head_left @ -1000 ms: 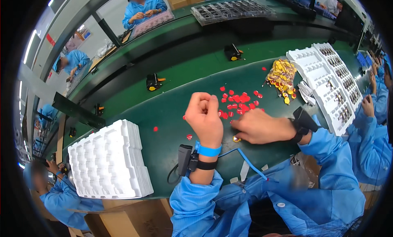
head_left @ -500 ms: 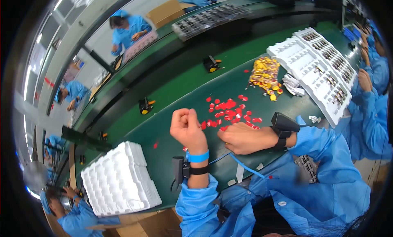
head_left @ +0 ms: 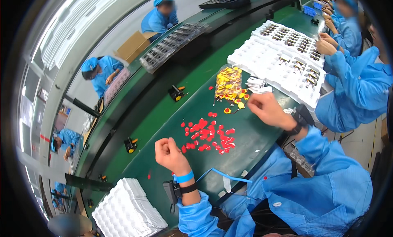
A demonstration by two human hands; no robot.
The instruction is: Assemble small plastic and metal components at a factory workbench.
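Note:
My left hand [head_left: 172,156] is raised over the green bench, its fingers curled together at the left edge of a scatter of small red discs [head_left: 208,132]. Whatever those fingers hold, if anything, is hidden. A blue wrist strap [head_left: 184,177] with a blue cord is on that wrist. Farther right, my right hand [head_left: 270,109] has its fingers bent and drawn together beside several loose yellow-and-red round pieces [head_left: 240,105]. I cannot make out anything within its grip. Just beyond it lies a clear plastic bag [head_left: 228,83] full of such yellow pieces.
White moulded trays [head_left: 278,59] holding small metal-looking parts lie at the back right, near co-workers' hands. Another tray stack [head_left: 129,208] stands at the near left. White packets [head_left: 258,85] lie by the bag. Black-and-yellow devices [head_left: 177,93] sit on the green strip beyond.
My right hand has moved off the red discs, rightward and away, to the loose yellow pieces. My left hand stays curled beside the red discs. The whole view has shifted.

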